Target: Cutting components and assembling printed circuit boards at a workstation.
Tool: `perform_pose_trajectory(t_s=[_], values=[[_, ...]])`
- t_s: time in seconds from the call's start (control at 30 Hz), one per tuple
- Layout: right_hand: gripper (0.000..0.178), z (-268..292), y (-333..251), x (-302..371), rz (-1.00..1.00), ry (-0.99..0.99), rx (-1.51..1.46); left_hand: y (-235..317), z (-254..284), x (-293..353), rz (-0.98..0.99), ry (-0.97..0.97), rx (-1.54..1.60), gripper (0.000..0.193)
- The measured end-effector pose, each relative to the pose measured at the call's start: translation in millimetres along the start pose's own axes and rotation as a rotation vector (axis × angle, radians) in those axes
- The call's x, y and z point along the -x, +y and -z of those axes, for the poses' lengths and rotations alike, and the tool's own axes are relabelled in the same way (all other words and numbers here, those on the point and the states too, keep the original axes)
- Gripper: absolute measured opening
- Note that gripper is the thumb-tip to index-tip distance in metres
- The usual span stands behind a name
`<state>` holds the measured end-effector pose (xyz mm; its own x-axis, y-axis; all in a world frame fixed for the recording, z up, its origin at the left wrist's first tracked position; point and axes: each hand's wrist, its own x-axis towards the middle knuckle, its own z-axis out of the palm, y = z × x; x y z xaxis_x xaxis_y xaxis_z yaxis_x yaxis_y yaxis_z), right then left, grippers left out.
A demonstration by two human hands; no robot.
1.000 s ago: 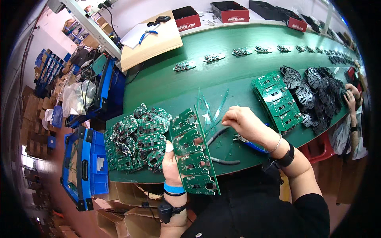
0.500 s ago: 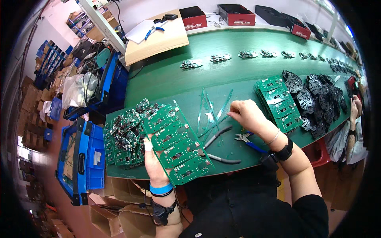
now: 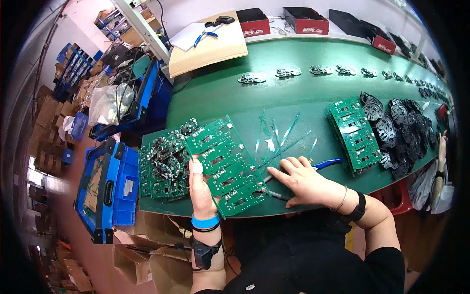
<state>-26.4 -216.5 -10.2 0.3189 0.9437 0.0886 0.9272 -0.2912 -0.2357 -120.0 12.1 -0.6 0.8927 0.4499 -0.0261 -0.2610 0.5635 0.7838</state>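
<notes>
My left hand [image 3: 201, 193] is closed on the edge of a green circuit board panel [image 3: 226, 164], a sheet of several joined boards held tilted above the table's near edge. To its right, my right hand [image 3: 311, 185] reaches low over the table with its fingers spread. Beneath that hand lie the grey-handled pliers [image 3: 278, 195], mostly covered by the fingers; whether they touch is hard to tell. Blue-handled cutters [image 3: 328, 163] poke out just beyond the hand. Thin green cut-off strips [image 3: 284, 137] are scattered past the fingertips.
A heap of populated boards [image 3: 164, 164] lies left of the panel. Stacked green panels [image 3: 353, 134] and black plastic shells [image 3: 399, 127] stand on the right. Small single boards [image 3: 288, 72] line the far side. Blue crates [image 3: 122, 188] stand off the left edge. Another person's arm [image 3: 440, 159] shows far right.
My right hand has come down and nearer, from closed above the strips to spread over the grey-handled pliers. My left hand still holds the panel. The whole view has shifted slightly.
</notes>
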Motion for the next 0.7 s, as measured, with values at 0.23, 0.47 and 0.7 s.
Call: perform_pose_trajectory(t_s=[0.23, 0.47, 0.7], values=[[0.042, 1.8, 2.5, 2.6, -0.205, 0.29, -0.523, 7.1, 3.6, -3.5, -0.045, -0.025, -0.036, 0.039], [0.037, 14.7, 9.0, 16.4, -0.434, 0.102, -1.427, -3.3, -9.5, -10.8, -0.082, 0.106, -0.197, 0.042], [0.036, 12.8, 15.1, 25.7, -0.44, 0.135, -1.389, -10.5, -26.4, -18.7, -0.051, 0.002, -0.232, 0.039]])
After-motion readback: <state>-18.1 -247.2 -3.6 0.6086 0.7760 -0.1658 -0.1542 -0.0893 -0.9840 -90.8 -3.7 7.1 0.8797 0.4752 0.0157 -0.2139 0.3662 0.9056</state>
